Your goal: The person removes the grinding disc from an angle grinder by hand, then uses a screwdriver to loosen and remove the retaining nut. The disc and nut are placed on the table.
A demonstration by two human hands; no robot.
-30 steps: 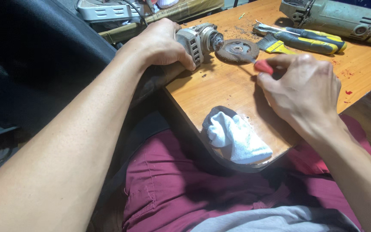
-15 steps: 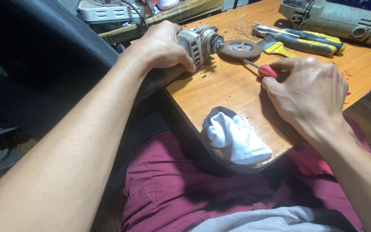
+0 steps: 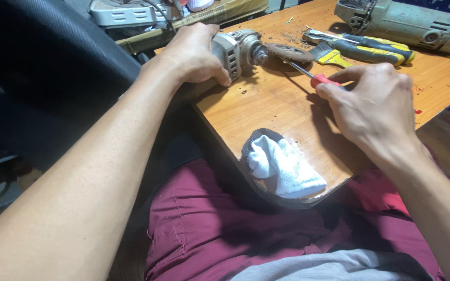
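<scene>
1. While the left hand point(image 3: 196, 54) wraps over the grey motor body of a small angle grinder point(image 3: 238, 49) near the top centre of the frame, it pins the tool against the wooden surface point(image 3: 266, 112), apparently so it cannot roll or twist while being worked on.
2. Closed around a red-handled screwdriver point(image 3: 316, 78), the right hand point(image 3: 378, 109) sits right of centre; the thumb and forefinger pinch the handle and the other fingers are curled in, a grip that seems to suit fine turning or prying.
3. Its thin metal shaft runs up and left toward the grinder's spindle end, where a dark, worn disc point(image 3: 290, 53) lies just beside the head; whether the tip touches the disc or the spindle cannot be made out.
4. Just beyond the disc, a small brush with a yellow handle point(image 3: 332, 56) and yellow-and-black pliers point(image 3: 373, 48) lie within easy reach of the right hand.
5. A larger green-grey power tool point(image 3: 417, 26) lies in the upper right corner, well apart from the work.
6. A crumpled white cloth point(image 3: 285, 166) rests on a dark pad at the near edge of the surface, by the person's maroon shorts point(image 3: 225, 229).
</scene>
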